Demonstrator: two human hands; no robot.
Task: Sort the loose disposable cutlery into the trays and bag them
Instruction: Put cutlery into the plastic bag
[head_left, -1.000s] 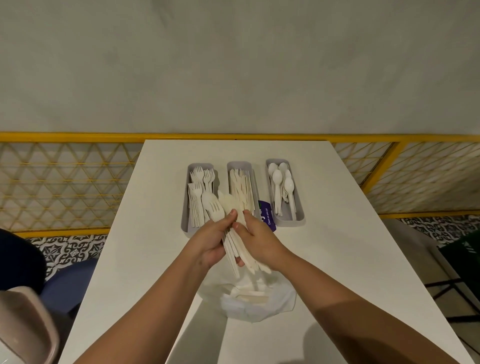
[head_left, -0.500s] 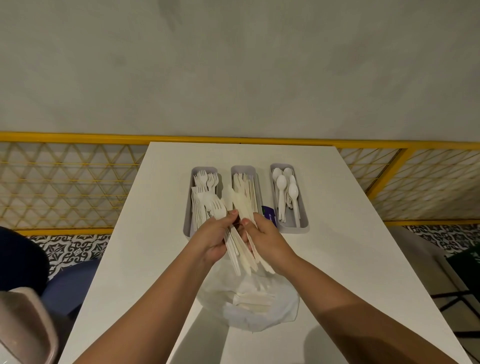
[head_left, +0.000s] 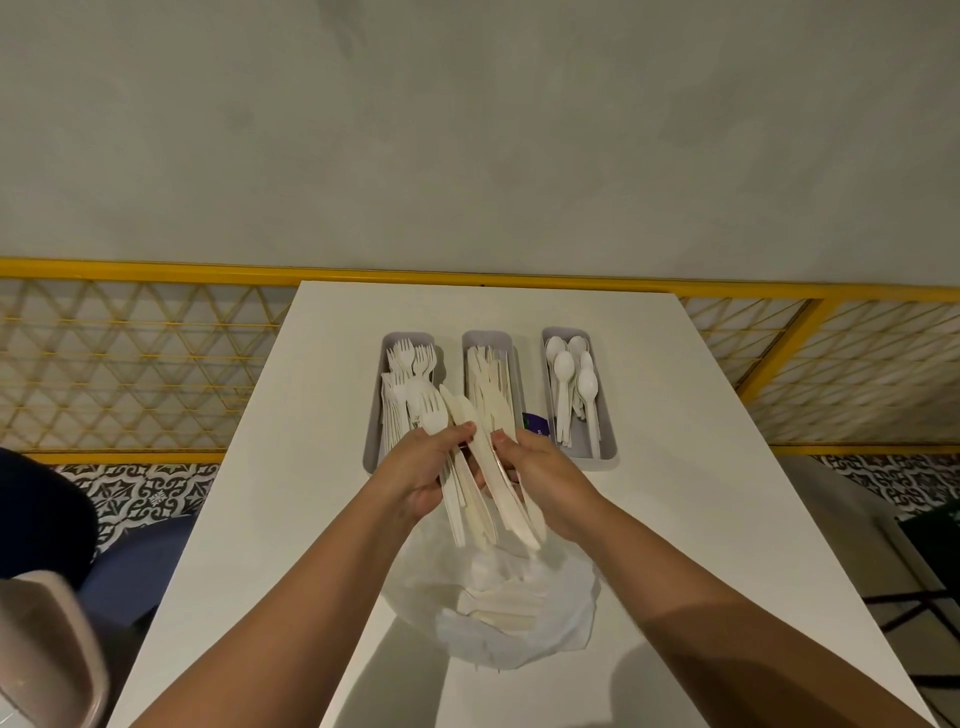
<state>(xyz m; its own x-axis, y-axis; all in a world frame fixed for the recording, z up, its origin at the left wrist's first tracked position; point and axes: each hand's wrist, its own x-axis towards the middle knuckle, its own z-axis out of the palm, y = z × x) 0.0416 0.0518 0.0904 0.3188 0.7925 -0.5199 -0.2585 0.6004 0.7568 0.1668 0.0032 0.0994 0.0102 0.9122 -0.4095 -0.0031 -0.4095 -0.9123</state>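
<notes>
**A:** What do the hands hold?

**B:** One bundle (head_left: 483, 493) of white cutlery, shared between them. The left hand (head_left: 418, 467) curls round it from the left with the thumb on top. The right hand (head_left: 548, 475) pinches it from the right. A fork (head_left: 432, 415) and a knife (head_left: 456, 404) stick out at the far end.

**A:** How does it lie?

**B:** Its long axis runs away from the person and leans a little left. The handles hang over the bag (head_left: 524, 618), which sits open on the table (head_left: 701, 519) below the hands and already has some pieces in it. The heads point at the trays.

**A:** And where are the trays?

**B:** Just beyond the hands, three side by side, with their lengths close to parallel with the bundle. The fork tray (head_left: 375, 415) is on the left and nearest the left hand. The knife tray (head_left: 488, 336) is in the middle, straight ahead of the right hand. The spoon tray (head_left: 605, 447) is on the right, farther off. I judge that each piece needs only a short push forward, with hardly any turning.

**A:** Can you read any writing?

**B:** A purple tag (head_left: 535, 423) lies between the knife and spoon trays. It has pale print on it, too small to read.
</notes>
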